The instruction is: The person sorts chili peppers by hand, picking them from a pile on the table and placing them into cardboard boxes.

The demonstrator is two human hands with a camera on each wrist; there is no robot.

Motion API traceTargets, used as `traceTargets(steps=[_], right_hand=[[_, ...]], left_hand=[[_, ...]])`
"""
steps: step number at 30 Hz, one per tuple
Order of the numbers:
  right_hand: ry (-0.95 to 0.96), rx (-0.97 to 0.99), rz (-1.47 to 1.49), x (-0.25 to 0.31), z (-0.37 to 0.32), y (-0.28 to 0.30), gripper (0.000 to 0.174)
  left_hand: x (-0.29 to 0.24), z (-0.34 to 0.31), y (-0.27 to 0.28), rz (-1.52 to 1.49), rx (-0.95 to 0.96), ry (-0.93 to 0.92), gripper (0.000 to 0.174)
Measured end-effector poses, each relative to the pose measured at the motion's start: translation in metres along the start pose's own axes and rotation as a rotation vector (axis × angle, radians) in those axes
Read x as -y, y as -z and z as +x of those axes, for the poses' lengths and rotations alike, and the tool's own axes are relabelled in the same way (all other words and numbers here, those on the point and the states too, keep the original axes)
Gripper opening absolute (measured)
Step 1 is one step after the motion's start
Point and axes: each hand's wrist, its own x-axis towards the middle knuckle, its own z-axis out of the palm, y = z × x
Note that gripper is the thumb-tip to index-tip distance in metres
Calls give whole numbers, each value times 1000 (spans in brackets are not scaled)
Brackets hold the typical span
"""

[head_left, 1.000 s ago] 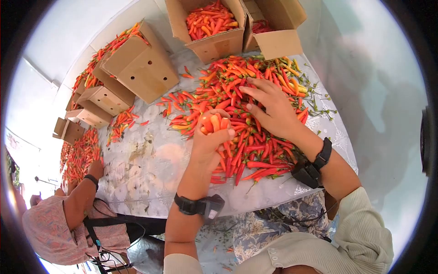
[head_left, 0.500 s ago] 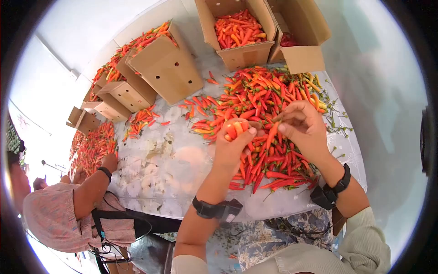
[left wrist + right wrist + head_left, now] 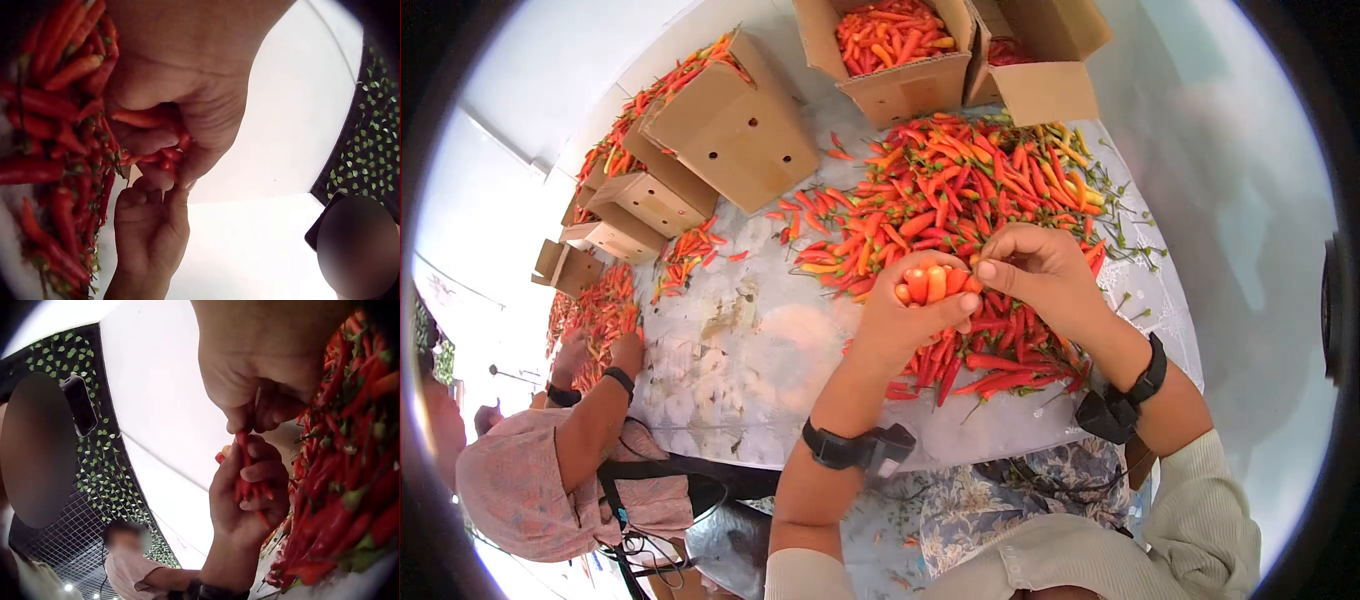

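Observation:
In the head view the left hand curls round a bunch of red-orange chilies, their blunt ends up. Beside it, the right hand has thumb and forefinger together at the bunch's edge. The right wrist view shows the right hand pinching the end of a red chili whose body lies against the left hand; chili tips poke out between the left fingers. Below both hands spreads a heap of red and orange chilies, stems on many.
Open cardboard boxes of chilies stand along the table's far side, more boxes at the left. Green stems lie on the table's right. Another person works at a chili pile on the left.
The right hand has come from the heap to the left hand, bringing an orange-red chili. The left hand keeps its hold on the bunch. The head view has shifted.

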Motion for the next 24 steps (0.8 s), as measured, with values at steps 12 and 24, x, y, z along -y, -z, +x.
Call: traceTargets(steps=[12, 24], right_hand=[[-215, 147, 329, 5, -2, 2, 15], [71, -93, -97, 3, -4, -9, 19]], left_hand=[[3, -2, 6, -54, 142, 25, 34], [3, 1, 2, -80, 53, 26, 32]])
